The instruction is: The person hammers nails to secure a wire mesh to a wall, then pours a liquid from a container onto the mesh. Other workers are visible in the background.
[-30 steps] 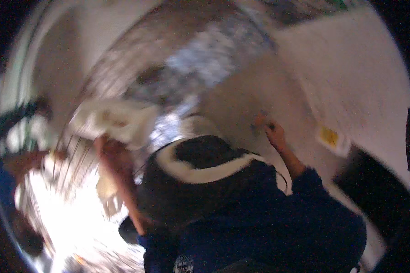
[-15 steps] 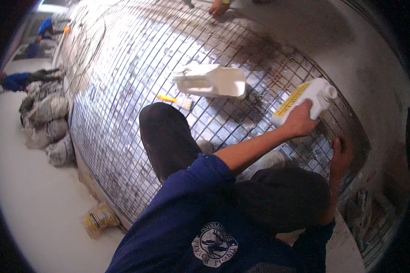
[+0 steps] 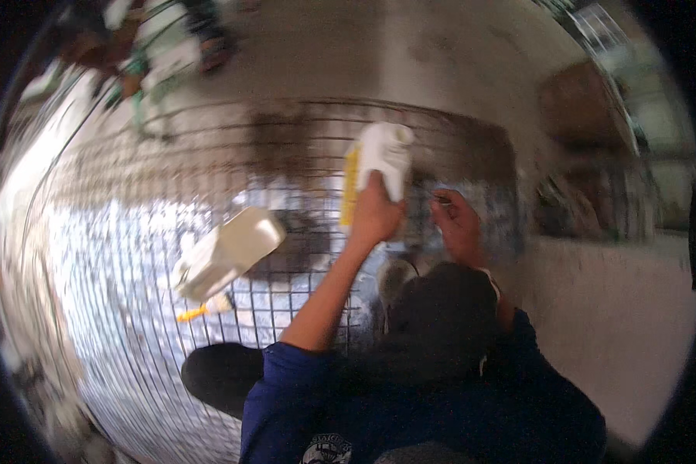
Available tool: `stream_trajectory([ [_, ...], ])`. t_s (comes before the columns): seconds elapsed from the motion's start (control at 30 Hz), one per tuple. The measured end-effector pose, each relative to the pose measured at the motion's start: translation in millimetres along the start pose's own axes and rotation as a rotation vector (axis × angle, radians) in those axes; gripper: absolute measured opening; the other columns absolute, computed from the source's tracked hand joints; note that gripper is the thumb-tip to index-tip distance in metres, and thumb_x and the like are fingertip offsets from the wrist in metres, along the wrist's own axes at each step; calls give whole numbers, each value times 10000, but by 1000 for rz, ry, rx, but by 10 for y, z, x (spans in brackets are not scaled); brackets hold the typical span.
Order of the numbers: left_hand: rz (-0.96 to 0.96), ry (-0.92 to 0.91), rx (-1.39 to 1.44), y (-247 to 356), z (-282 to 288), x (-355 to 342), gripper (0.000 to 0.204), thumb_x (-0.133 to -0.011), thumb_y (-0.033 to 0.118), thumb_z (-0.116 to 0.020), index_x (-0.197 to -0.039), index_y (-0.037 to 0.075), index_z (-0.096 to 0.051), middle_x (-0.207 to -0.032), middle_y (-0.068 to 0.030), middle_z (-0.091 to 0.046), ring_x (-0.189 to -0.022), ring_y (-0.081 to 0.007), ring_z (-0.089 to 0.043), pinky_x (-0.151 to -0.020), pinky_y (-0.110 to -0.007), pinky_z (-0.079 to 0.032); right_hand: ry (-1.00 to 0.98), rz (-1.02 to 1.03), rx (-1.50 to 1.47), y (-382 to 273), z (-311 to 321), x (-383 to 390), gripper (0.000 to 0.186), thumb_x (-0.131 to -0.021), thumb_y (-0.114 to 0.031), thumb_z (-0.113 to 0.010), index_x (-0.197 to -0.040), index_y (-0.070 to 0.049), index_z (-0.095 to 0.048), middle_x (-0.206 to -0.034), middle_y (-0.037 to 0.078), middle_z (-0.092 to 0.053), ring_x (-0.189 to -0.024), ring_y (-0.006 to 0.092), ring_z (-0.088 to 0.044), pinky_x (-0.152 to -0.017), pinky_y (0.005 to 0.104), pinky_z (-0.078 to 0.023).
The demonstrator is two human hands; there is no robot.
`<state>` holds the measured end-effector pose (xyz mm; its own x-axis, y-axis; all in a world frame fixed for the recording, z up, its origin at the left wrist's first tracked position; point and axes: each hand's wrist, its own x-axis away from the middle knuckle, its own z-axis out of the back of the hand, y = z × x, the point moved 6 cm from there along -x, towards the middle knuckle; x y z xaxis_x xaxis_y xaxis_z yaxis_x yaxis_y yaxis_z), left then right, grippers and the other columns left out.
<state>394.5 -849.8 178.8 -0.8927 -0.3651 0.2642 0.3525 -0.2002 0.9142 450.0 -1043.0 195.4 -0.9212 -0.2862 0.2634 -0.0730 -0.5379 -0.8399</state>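
My left hand (image 3: 377,213) grips a white plastic bottle (image 3: 384,155) with a yellow label, holding it over the steel bar mesh (image 3: 298,298). The bottle's neck points away from me; blur hides whether it is capped. Just to the right, my right hand (image 3: 462,230) has its fingers drawn together in a pinch around something small and dark that I cannot make out. Left of the bottle, a white cut-open plastic jug (image 3: 228,251) lies on its side on the mesh. A paintbrush (image 3: 203,310) with a yellow handle rests close to the jug's near end.
Shiny silvery sheeting (image 3: 131,309) lies beneath the bars. Beyond the mesh's far edge runs bare concrete floor (image 3: 441,62). At the upper left stand a person's legs (image 3: 209,39), blurred. A brown box-like shape (image 3: 584,104) is at the far right.
My view has swung to the right. My right hand has come up from the mesh edge and its fingers are now pinched. The bottle stays in my left hand, more upright in view.
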Motion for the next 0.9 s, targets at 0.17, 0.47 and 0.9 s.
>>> stream_trajectory([
  [0.17,77,-65,252,-34,13,-10,513,-668,85,-784,-1070,-38,-490,-932,-245,-662,-872,-355,-674,-772,-421,-529,196,-312,87,724,696,756,292,-932,-203,-614,-1165,-27,-625,-1034,115,-668,-917,202,-633,-791,366,-516],
  [0.47,238,-387,210,108,45,-127,297,-882,77,-639,-1144,-38,-561,-987,-154,-693,-893,-231,-665,-810,-341,-523,444,-659,-173,1691,895,2664,351,-883,-222,-638,-1139,18,-638,-1074,153,-672,-934,261,-653,-795,404,-527],
  [0.9,-294,-742,-420,75,80,-332,338,-883,-4,-561,-1215,28,-509,-1214,-95,-551,-1115,-233,-550,-957,-401,-453,556,-1062,-200,2562,-370,4803,262,-829,-229,-654,-966,-7,-681,-867,137,-693,-742,249,-675,-720,390,-535],
])
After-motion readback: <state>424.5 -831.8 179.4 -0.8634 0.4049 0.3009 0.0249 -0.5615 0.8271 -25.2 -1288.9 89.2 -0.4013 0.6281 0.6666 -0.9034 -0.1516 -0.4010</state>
